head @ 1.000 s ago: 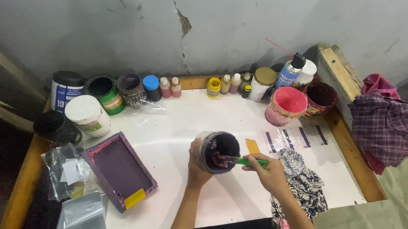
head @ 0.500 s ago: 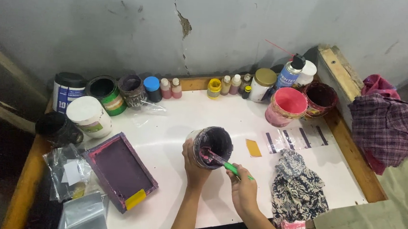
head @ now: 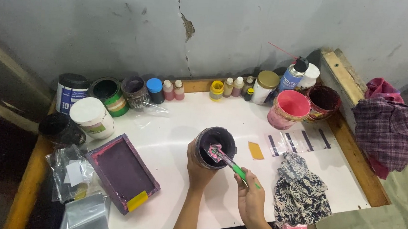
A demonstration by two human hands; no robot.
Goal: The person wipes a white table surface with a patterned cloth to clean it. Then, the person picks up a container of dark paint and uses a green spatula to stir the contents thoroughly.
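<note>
Dark purple paint fills the round tub (head: 215,147) held above the middle of the white bench (head: 178,127). The left hand (head: 199,166) grips the tub from its near side, fingers wrapped round the wall. The right hand (head: 250,199) sits just right of and nearer than the tub, fingers pinched on the green-handled spatula (head: 227,161), whose pink-smeared blade rests inside the tub.

Left of the tub, a purple-stained rectangular screen frame (head: 122,171) lies flat with a yellow scraper (head: 137,201) at its near corner. Right of the hands lies a black-and-white patterned cloth (head: 302,192). Between tub and cloth, a small orange card (head: 255,150) lies flat. Along the far edge stands a row of paint tins and small bottles, including a pink tub (head: 289,109).
</note>
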